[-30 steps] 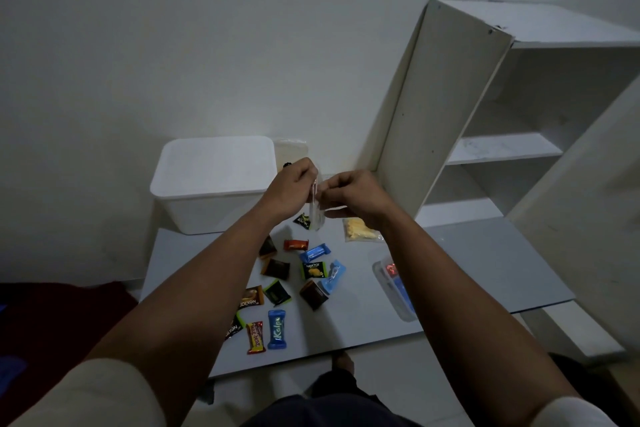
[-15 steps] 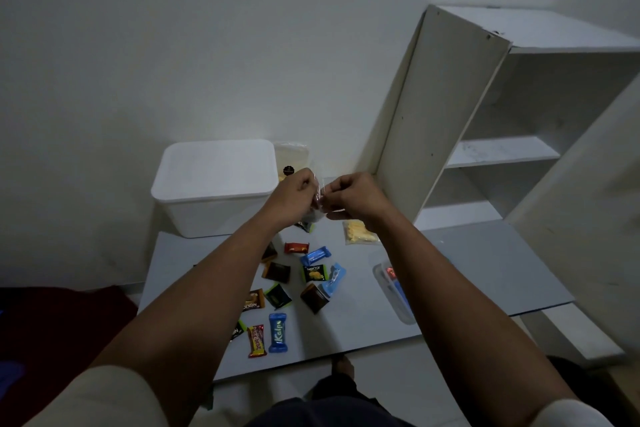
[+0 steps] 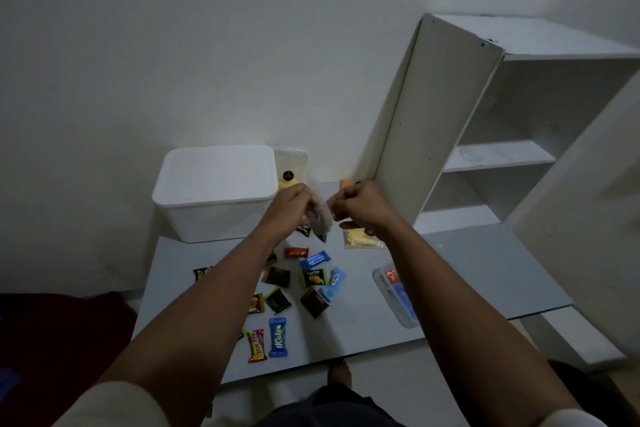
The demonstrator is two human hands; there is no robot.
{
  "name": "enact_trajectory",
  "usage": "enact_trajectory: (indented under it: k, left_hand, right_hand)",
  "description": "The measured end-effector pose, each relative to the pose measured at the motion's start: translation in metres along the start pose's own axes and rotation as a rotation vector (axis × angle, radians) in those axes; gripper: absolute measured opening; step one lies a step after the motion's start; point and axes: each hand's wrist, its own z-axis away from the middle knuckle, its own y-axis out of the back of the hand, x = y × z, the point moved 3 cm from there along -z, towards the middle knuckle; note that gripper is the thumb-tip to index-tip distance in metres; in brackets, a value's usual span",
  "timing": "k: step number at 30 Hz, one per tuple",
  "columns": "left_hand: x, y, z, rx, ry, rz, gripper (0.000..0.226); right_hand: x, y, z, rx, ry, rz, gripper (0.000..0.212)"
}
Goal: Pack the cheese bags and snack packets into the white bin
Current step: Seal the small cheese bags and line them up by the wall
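1. Cheese bags show in three places: one stands upright [image 3: 291,166] against the wall, just beside the right side of the white bin [image 3: 214,191]; one lies flat [image 3: 360,239] on the grey table [image 3: 485,270], below the right hand; and a clear, blurred bag [image 3: 320,217] hangs between the two hands above the table.
2. Left hand [image 3: 289,206] has its fingers curled onto the hanging bag's left side, holding it.
3. Right hand [image 3: 356,204] is a loose fist with fingertips at the bag's top right edge; whether it truly pinches the plastic I cannot tell.
4. White bin stands at the back left of the table, its top a flat white surface.
5. Snack packets [image 3: 277,288] lie scattered on the table under the forearms, apart from the bin: a blue Kalpa packet [image 3: 278,337] just beside a red-and-yellow one [image 3: 257,346] at the near edge, an orange-red one [image 3: 296,252] and a blue one [image 3: 314,259] further back.
6. A clear plastic container [image 3: 394,291] with red and blue contents lies at the right, partly hidden by the right forearm.
7. A white shelf unit [image 3: 485,156] stands right of the table.
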Motion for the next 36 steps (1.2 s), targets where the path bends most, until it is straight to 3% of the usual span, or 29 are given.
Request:
enact_trajectory:
  k: [2,4,5,8,14,16,19,22,31,36]
  left_hand:
    - [-0.005,0.009,-0.002,0.151,-0.063,-0.078,0.019]
    - [-0.011,0.015,-0.005,0.210,-0.079,-0.098,0.043]
    - [-0.013,0.014,-0.007,0.166,-0.070,-0.082,0.046]
    - [-0.017,0.001,-0.009,-0.028,-0.086,-0.056,0.021]
    - [-0.014,-0.018,-0.015,0.006,-0.026,0.225,0.017]
    - [-0.013,-0.026,-0.023,0.017,0.013,0.324,0.017]
    - [-0.016,-0.039,-0.037,0.009,0.057,0.402,0.017]
    - [-0.022,-0.049,-0.055,0.041,0.089,0.457,0.018]
    - [-0.067,-0.064,-0.128,0.072,0.171,0.154,0.016]
    - [-0.088,-0.068,-0.203,0.217,0.229,0.039,0.022]
  right_hand:
    - [0.004,0.009,0.003,-0.061,0.005,0.048,0.010]
    - [0.007,0.019,0.007,-0.145,0.019,0.057,0.009]
    - [0.008,0.024,0.009,-0.178,0.033,0.058,0.009]
    - [0.015,0.039,0.010,-0.209,0.056,0.049,0.012]
    - [0.040,0.051,0.009,-0.028,0.011,-0.253,0.025]
    - [0.051,0.044,0.006,-0.031,0.009,-0.248,0.028]
    - [0.073,0.027,-0.007,-0.003,0.017,-0.181,0.018]
    - [0.090,0.018,-0.024,0.088,-0.026,-0.320,0.009]
    - [0.110,0.038,-0.132,0.103,-0.093,-0.374,0.018]
    - [0.122,0.042,-0.221,0.079,-0.101,-0.339,0.022]
